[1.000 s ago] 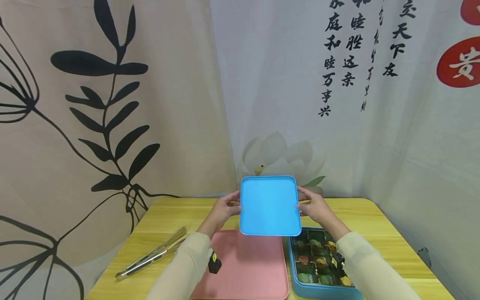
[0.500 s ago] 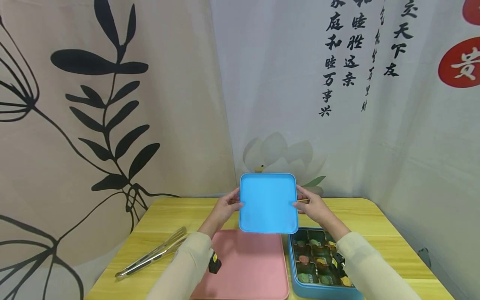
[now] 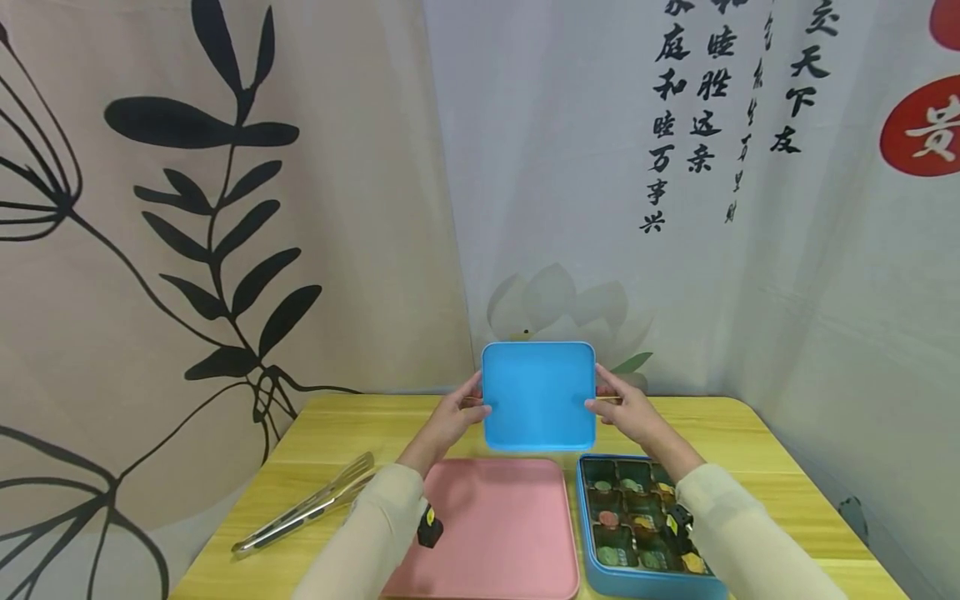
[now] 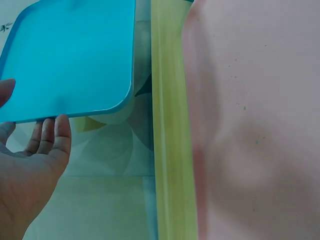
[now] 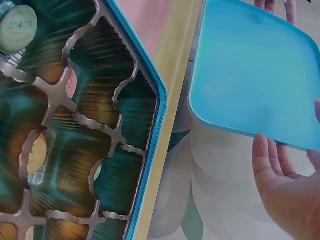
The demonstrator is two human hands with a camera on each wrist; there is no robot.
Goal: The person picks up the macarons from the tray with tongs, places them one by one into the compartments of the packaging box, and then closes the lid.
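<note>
A blue square lid with a raised rim is held up above the far part of the table, its flat inner face towards me. My left hand grips its left edge, thumb in front and fingers behind. On the opposite edge, my right hand pinches it the same way. The right wrist view shows the fingertips under the lid's rim. Below my right forearm stands a blue box, uncovered, with a dark divided insert and small round pieces in its compartments. My right sleeve hides part of it.
A pink tray lies on the yellow wooden table left of the box. Metal tongs rest at the left side of the table. Behind the table hangs a printed cloth.
The lid has risen slightly and tilted, so its face looks shorter and its lower edge is clear of the box and tray in the head view. Both hands keep their hold.
</note>
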